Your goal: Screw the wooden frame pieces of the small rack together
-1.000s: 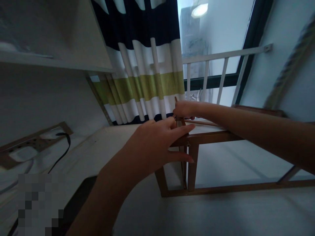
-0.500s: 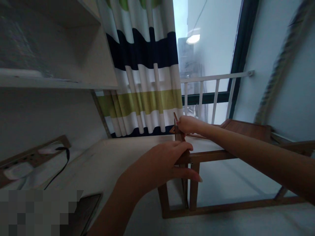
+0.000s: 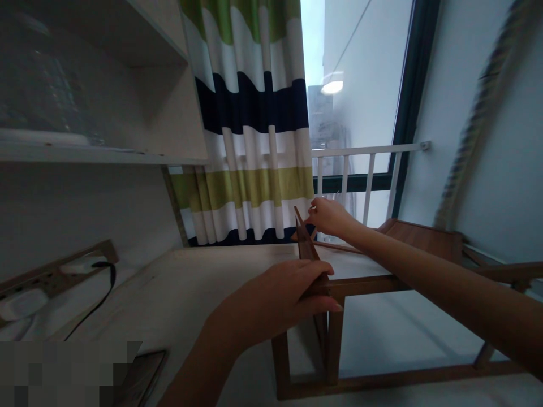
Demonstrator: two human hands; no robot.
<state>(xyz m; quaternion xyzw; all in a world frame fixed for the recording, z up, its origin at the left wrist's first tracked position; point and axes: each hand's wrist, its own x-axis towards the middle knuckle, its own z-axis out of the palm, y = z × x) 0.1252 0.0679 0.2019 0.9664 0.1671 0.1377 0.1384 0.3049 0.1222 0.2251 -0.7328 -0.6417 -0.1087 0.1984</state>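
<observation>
A brown wooden frame [image 3: 335, 333] with hinged-looking panels stands on the pale surface. My left hand [image 3: 280, 288] is closed over its near top corner, thumb below and fingers above. A thin wooden panel [image 3: 306, 243] rises at a tilt just beyond that hand. My right hand [image 3: 331, 217] hovers beside the panel's upper end, its fingers curled together. Whether anything small sits in those fingers I cannot make out. Another flat wooden board [image 3: 424, 240] belongs to the far right part of the piece, behind my right forearm.
A striped curtain [image 3: 254, 186] and a white railing [image 3: 369, 150] stand at the window behind. A shelf unit [image 3: 102, 155] overhangs on the left. Below it lies a power strip [image 3: 55, 277] with a black cable [image 3: 111, 280]. A dark flat object [image 3: 144, 373] lies at the lower left.
My right hand has come off the panel's upper edge and moved slightly right. My left hand keeps its hold on the frame corner. The view has tilted up a little.
</observation>
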